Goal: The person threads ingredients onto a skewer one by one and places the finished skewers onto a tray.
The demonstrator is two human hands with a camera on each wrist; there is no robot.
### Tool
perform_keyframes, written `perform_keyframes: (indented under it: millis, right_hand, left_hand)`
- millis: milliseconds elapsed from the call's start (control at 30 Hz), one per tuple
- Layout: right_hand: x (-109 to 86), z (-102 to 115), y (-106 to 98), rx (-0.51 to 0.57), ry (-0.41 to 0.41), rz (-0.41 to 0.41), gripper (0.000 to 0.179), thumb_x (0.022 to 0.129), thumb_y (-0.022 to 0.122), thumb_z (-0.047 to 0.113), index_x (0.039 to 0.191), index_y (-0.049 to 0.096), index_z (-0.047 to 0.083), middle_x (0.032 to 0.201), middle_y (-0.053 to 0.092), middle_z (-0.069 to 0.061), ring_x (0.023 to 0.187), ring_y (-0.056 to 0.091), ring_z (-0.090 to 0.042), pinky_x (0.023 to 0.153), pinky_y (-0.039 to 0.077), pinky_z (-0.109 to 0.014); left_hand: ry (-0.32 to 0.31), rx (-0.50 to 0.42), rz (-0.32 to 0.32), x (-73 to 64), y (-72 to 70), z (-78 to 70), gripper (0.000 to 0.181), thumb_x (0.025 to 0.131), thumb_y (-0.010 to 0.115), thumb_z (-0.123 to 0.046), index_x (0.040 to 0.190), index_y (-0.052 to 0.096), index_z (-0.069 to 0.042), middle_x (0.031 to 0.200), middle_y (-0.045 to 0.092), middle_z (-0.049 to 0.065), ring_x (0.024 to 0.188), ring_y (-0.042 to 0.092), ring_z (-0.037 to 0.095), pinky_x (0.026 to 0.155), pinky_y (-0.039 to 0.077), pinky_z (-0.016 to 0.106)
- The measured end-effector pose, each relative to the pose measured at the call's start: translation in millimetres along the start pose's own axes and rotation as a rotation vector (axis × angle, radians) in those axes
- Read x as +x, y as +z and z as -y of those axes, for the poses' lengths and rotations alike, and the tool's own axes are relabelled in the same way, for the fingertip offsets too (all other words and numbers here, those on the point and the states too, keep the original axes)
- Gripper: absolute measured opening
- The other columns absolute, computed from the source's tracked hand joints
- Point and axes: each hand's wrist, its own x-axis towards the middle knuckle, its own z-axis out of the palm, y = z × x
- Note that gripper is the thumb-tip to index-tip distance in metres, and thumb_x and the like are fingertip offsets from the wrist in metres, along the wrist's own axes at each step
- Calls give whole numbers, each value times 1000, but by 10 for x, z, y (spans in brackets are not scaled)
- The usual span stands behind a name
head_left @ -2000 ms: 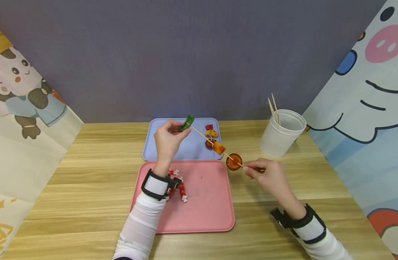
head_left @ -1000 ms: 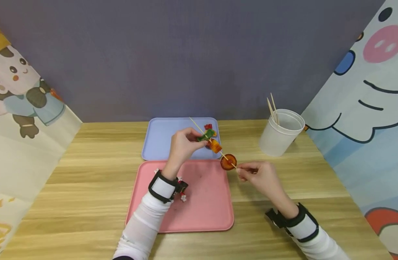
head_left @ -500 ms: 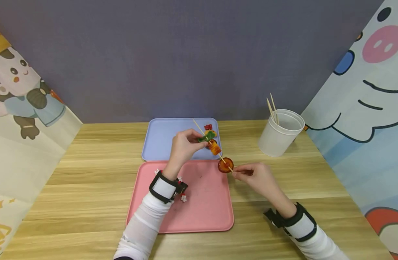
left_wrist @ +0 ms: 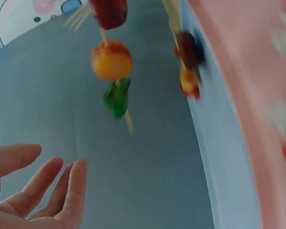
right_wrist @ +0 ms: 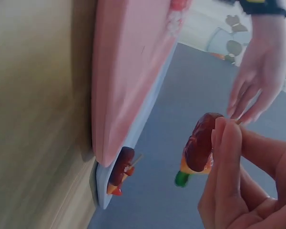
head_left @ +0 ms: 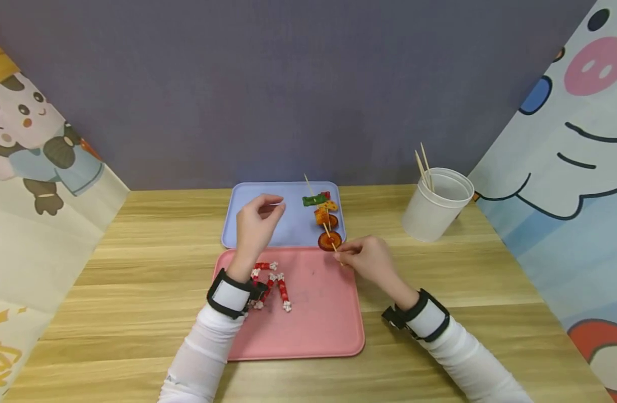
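My right hand (head_left: 371, 260) pinches the lower end of a wooden skewer (head_left: 308, 183), held up above the trays. Threaded on it are a brown mushroom-like slice (head_left: 330, 241), an orange chunk (head_left: 321, 216) and a green pepper-like piece (head_left: 315, 200). In the left wrist view, the stick's point sticks out past the green piece (left_wrist: 117, 98). My left hand (head_left: 255, 226) hovers left of the skewer, fingers relaxed and apart from the thumb, holding nothing. Behind the held skewer, a second loaded skewer (head_left: 330, 206) lies on the blue tray (head_left: 263, 238), partly covered in the head view.
In front of the blue tray is a pink tray (head_left: 318, 330) with several red-and-white stick-shaped pieces (head_left: 283, 291) at its left. A white tub (head_left: 429, 215) holding wooden sticks (head_left: 425, 168) stands at the back right. A grey wall (head_left: 308, 89) rises behind the table.
My left hand slid the green piece down the stick toward the orange chunk, then let go and withdrew left. My right hand carried the skewer leftward, bringing it more upright in the head view.
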Motion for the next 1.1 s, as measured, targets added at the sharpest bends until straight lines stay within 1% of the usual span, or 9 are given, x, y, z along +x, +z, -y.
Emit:
perform_keyframes:
  millis: [67, 167, 300, 467, 600, 700, 767, 867, 1100]
  right_hand:
    - [105, 13, 40, -33, 3, -12, 14, 78, 78, 22, 83, 77, 9, 66, 71, -2, 52, 63, -9, 51, 48, -24]
    - [238, 35, 99, -66, 26, -22, 15, 78, 78, 24, 83, 78, 10, 64, 71, 0, 53, 62, -6, 55, 48, -24]
    - [367, 62, 191, -66, 58, -13, 16, 78, 78, 25, 83, 78, 9, 67, 72, -2, 54, 63, -7, 57, 49, -24]
    - [480, 98, 315, -67, 58, 2, 16, 78, 78, 23, 83, 77, 8, 66, 71, -2, 53, 63, -8, 55, 48, -22]
    - [561, 126, 392, -98, 44, 12, 16, 78, 78, 23, 82, 78, 8, 61, 69, 0, 53, 61, -7, 59, 49, -24]
    - [619, 152, 436, -117, 54, 27, 16, 78, 78, 25, 81, 78, 9, 59, 69, 1, 55, 62, -7, 64, 50, -26]
    - [654, 174, 451, -136, 57, 30, 16, 77, 78, 26, 79, 78, 10, 58, 68, 2, 56, 62, -7, 66, 50, -28]
    - [700, 209, 462, -156, 57, 33, 16, 77, 79, 27, 77, 78, 11, 56, 67, 3, 57, 61, -8, 67, 50, -28]
    - [772, 260, 480, -164, 65, 65, 17, 78, 77, 24, 66, 76, 11, 50, 63, 5, 48, 57, -8, 55, 42, -23]
  left_hand:
    - [16, 21, -31, -22, -137, 39, 16, 86, 68, -16, 97, 72, -6, 94, 72, 9, 82, 69, 20, 77, 56, 31]
    - [21, 75, -66, -83, -344, 115, 15, 86, 68, -16, 94, 73, -4, 91, 72, 9, 80, 69, 20, 75, 54, 24]
    - [2, 155, -112, -197, -603, 215, 13, 86, 69, -16, 93, 73, -5, 89, 73, 9, 77, 66, 19, 69, 49, 14]
    - [-9, 222, -146, -291, -840, 358, 14, 87, 68, -15, 93, 73, -4, 90, 72, 11, 77, 64, 20, 67, 45, 9]
    - [-14, 267, -154, -309, -961, 408, 15, 88, 67, -17, 94, 73, -4, 92, 72, 10, 79, 64, 17, 68, 47, 12]
    - [-23, 287, -151, -335, -1035, 417, 15, 88, 67, -17, 93, 73, -5, 92, 72, 9, 78, 61, 7, 69, 47, 13]
    - [-25, 298, -149, -351, -1075, 429, 13, 88, 67, -17, 92, 73, -5, 90, 72, 9, 76, 58, 1, 68, 46, 11]
    - [-16, 311, -146, -360, -1114, 448, 12, 87, 67, -15, 90, 72, -4, 88, 71, 10, 73, 56, -4, 67, 44, 8]
    - [3, 331, -145, -333, -1144, 449, 13, 86, 68, -15, 89, 73, -4, 87, 72, 10, 70, 53, -11, 65, 43, 5]
